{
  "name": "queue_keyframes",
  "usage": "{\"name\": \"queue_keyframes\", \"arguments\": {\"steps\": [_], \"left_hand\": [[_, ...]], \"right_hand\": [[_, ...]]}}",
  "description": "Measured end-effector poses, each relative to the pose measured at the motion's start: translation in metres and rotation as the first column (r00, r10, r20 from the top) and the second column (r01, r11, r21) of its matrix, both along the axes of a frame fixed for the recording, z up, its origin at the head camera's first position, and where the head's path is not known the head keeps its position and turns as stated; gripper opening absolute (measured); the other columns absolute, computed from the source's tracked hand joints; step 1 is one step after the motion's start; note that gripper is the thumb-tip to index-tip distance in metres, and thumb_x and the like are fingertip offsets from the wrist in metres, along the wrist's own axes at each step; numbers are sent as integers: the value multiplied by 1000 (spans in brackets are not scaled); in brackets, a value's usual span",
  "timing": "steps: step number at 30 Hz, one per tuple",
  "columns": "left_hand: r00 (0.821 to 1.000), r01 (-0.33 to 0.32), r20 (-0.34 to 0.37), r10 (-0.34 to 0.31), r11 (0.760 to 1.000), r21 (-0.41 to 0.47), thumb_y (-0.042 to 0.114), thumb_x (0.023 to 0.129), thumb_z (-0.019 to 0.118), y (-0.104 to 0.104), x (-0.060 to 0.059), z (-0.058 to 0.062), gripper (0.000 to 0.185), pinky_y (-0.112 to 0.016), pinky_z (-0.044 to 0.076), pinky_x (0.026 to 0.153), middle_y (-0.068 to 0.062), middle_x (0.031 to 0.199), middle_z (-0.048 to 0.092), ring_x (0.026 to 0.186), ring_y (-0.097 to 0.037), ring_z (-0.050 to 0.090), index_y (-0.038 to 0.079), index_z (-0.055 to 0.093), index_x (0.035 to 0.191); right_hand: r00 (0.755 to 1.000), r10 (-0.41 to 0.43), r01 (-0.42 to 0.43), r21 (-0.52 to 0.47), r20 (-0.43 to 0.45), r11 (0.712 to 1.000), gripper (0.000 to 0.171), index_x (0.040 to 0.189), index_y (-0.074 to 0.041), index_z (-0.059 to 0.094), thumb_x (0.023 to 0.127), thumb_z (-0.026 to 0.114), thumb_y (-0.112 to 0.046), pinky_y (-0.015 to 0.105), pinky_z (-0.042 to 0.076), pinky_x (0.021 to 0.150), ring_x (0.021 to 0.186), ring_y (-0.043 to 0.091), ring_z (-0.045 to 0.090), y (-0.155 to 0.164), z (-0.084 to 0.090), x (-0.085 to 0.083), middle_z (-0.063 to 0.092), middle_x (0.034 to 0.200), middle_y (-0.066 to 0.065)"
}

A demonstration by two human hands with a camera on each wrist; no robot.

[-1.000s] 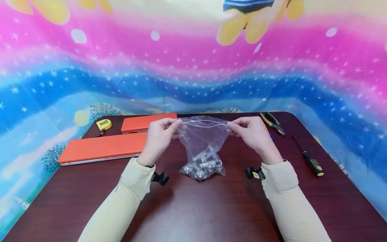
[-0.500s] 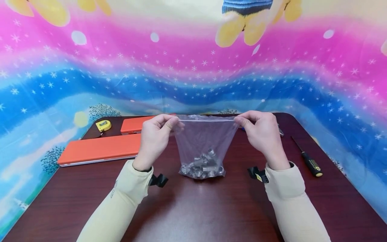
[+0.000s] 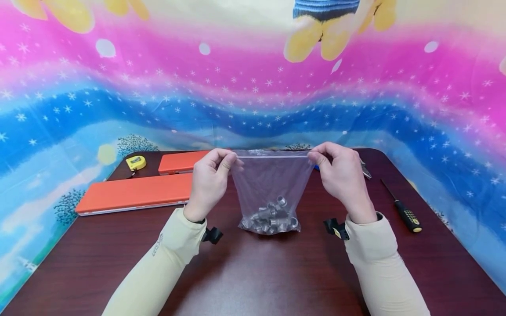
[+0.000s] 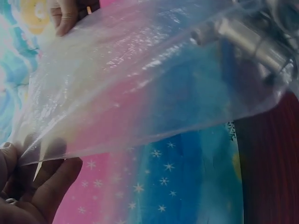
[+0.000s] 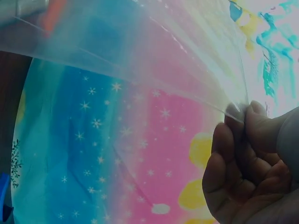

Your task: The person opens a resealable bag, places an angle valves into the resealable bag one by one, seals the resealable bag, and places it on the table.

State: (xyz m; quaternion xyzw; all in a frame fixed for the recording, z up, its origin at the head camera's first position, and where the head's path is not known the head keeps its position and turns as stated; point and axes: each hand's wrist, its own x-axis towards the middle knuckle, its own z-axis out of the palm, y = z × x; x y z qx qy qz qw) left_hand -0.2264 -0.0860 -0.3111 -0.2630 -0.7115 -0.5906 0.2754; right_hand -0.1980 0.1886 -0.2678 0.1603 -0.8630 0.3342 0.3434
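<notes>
A clear plastic zip bag [image 3: 272, 180] stands upright on the table in the head view, its top edge stretched straight between the two hands. Several shiny metal pipe-like fittings [image 3: 272, 216] lie heaped in its bottom. At the bag's upper left corner, the left hand [image 3: 210, 182] pinches the plastic between thumb and finger. The right hand [image 3: 345, 182] pinches the upper right corner the same way. From the right wrist, the thumb and index finger of the right hand [image 5: 252, 158] show gripping the corner. The left wrist view shows a metal cylinder [image 4: 254, 43] through the film.
Two orange cases, one long [image 3: 134, 192] and one shorter [image 3: 179, 161], lie at the left behind the left hand. A yellow tape measure [image 3: 136, 163] sits back left. At right lie a black-and-yellow screwdriver [image 3: 408, 216] and pliers [image 3: 366, 169], mostly hidden by the right hand.
The hands have drawn apart, the right one moving rightward over the pliers. The bag's top went from slack to taut. The bag has shifted slightly right with the fittings in it.
</notes>
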Motion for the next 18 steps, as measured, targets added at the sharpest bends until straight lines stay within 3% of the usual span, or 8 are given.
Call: {"name": "queue_keyframes", "arguments": {"steps": [5, 9, 15, 18], "left_hand": [[999, -16, -37, 16, 1000, 13, 17, 99, 61, 3, -1, -3, 16, -29, 55, 72, -5, 82, 71, 74, -15, 70, 2, 66, 96], [999, 13, -30, -12, 999, 43, 17, 99, 61, 6, -2, -4, 16, -31, 55, 72, -7, 83, 70, 73, -18, 70, 1, 65, 97], [997, 72, 9, -73, 995, 69, 10, 99, 59, 7, -3, -6, 12, -34, 56, 74, -12, 85, 70, 74, -23, 71, -1, 64, 99], [996, 86, -6, -86, 995, 41, 9, 99, 59, 9, 0, -6, 10, -33, 56, 73, -9, 86, 70, 74, -21, 71, 1, 64, 99]], "right_hand": [[999, 13, -14, 11, 44, 1000, 12, 89, -6, 68, 97, 65, -15, 32, 34, 60, 59, 17, 49, -3, -1, 2, 66, 76, 4], [990, 41, -45, 20, 136, 999, 15, 91, -7, 67, 99, 61, -18, 35, 36, 63, 63, 20, 48, 1, 3, 5, 63, 78, 5], [934, 95, -105, 10, 344, 994, 29, 104, -12, 69, 100, 59, -38, 39, 42, 73, 76, 22, 53, 7, 11, 7, 65, 90, 5], [922, 121, -132, 5, 367, 991, 37, 115, -13, 67, 95, 64, -45, 43, 47, 80, 90, 20, 61, 2, 12, 7, 68, 100, 4]]}}
